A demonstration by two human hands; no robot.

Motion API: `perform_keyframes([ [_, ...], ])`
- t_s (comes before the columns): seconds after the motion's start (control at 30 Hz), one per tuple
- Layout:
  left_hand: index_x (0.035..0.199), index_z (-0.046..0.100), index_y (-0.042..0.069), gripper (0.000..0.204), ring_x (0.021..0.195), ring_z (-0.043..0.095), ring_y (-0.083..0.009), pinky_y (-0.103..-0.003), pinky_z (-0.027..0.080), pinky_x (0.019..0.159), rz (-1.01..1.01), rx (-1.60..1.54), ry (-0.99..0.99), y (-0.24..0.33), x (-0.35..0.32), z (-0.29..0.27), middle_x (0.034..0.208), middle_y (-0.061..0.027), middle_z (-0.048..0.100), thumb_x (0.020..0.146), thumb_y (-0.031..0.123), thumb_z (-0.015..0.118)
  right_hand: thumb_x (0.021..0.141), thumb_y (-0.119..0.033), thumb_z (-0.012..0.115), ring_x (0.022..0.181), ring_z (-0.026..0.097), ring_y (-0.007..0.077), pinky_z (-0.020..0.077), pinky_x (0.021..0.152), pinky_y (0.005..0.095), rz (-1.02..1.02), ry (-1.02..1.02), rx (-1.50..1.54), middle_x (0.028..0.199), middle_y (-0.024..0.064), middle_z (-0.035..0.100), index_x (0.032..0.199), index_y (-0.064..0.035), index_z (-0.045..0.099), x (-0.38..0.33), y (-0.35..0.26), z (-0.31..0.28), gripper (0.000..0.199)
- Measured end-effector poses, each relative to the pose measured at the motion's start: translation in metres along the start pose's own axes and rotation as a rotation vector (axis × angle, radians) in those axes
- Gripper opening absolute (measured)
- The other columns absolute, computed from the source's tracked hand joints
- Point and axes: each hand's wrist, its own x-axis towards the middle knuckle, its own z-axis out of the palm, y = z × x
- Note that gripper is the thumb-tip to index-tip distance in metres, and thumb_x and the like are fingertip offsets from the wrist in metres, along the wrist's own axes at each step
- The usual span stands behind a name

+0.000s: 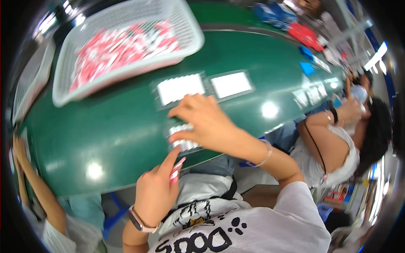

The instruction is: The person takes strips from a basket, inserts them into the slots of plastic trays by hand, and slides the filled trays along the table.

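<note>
My left hand [155, 195] is closed around a few small pink-and-white sticks [177, 169]. Its index finger points out to the near edge of a small clear tray [185, 144] holding several white pieces side by side. Over that tray reaches my right hand [206, 123], thumb and fingers apart, with nothing visible between them; its thumb is at the white pieces. Just beyond lies a second clear tray [179, 90] filled with white pieces, partly covered by my right fingers. To its right is a third filled tray [230, 84].
A white perforated basket [126, 75] full of pink-and-white sticks stands at the far left of the green table [122, 130]. Another basket [36, 80] is beside it. Co-workers sit left and right. Blue packets [310, 59] and more trays [311, 95] lie toward the right.
</note>
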Motion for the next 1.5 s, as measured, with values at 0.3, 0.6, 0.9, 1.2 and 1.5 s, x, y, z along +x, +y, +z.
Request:
perform_keyframes([
  [0.3, 0.123, 0.056, 0.003, 0.031, 0.104, 0.061, -0.0337, -0.036, 0.047, 0.088, -0.039, 0.255, -0.315, 0.03, 0.014, -0.014, 0.121, -0.0208, 0.06, 0.096, 0.017, 0.053, 0.071, -0.04, 0.072, 0.104, 0.044, 0.0241, 0.0266, 0.084, 0.0419, -0.063, 0.221, 0.203, 0.1, 0.0059, 0.052, 0.099, -0.0098, 0.062, -0.025, 0.002, 0.012, 0.042],
  [0.6, 0.08, 0.049, 0.007, 0.022, 0.042, 0.016, -0.0042, -0.02, 0.014, 0.041, -0.246, -0.978, 0.03, 0.045, 0.025, 0.003, 0.052, 0.0066, 0.02, 0.098, 0.02, 0.052, 0.056, -0.045, 0.082, 0.117, 0.036, 0.0318, 0.021, 0.094, 0.0598, -0.01, 0.386, 0.068, 0.112, 0.0107, 0.049, 0.111, -0.0049, 0.057, -0.075, 0.018, 0.029, 0.073],
  [0.9, 0.122, 0.054, 0.011, 0.037, 0.097, 0.053, -0.0241, -0.04, 0.049, 0.083, -0.387, -0.89, 0.227, -0.022, 0.027, -0.013, 0.119, -0.0139, 0.053, 0.092, 0.031, 0.053, 0.062, -0.054, 0.074, 0.113, 0.041, 0.0278, 0.0287, 0.081, 0.0549, 0.059, 0.479, -0.063, 0.119, 0.005, 0.05, 0.119, -0.0205, 0.053, -0.054, 0.009, 0.056, 0.069],
  [1.2, 0.108, 0.057, 0.005, 0.024, 0.041, 0.019, 0.0004, -0.02, 0.019, 0.04, -0.205, -0.887, -0.023, -0.02, 0.053, -0.038, 0.054, 0.01, 0.022, 0.094, 0.024, 0.057, 0.064, -0.041, 0.073, 0.107, 0.05, 0.0253, 0.0313, 0.086, 0.0444, 0.043, 0.306, -0.046, 0.108, 0.0067, 0.056, 0.125, -0.0103, 0.053, -0.103, 0.033, -0.018, 0.071],
  [1.5, 0.118, 0.053, -0.003, 0.042, 0.102, 0.057, -0.0244, -0.035, 0.042, 0.092, -0.05, 0.165, -0.233, -0.046, 0.124, -0.048, 0.112, -0.0163, 0.06, 0.085, 0.02, 0.066, 0.063, -0.037, 0.075, 0.112, 0.048, 0.0252, 0.0299, 0.092, 0.0408, 0.149, 0.463, 0.078, 0.118, 0.007, 0.057, 0.121, -0.0095, 0.054, -0.133, 0.082, -0.085, 0.067],
])
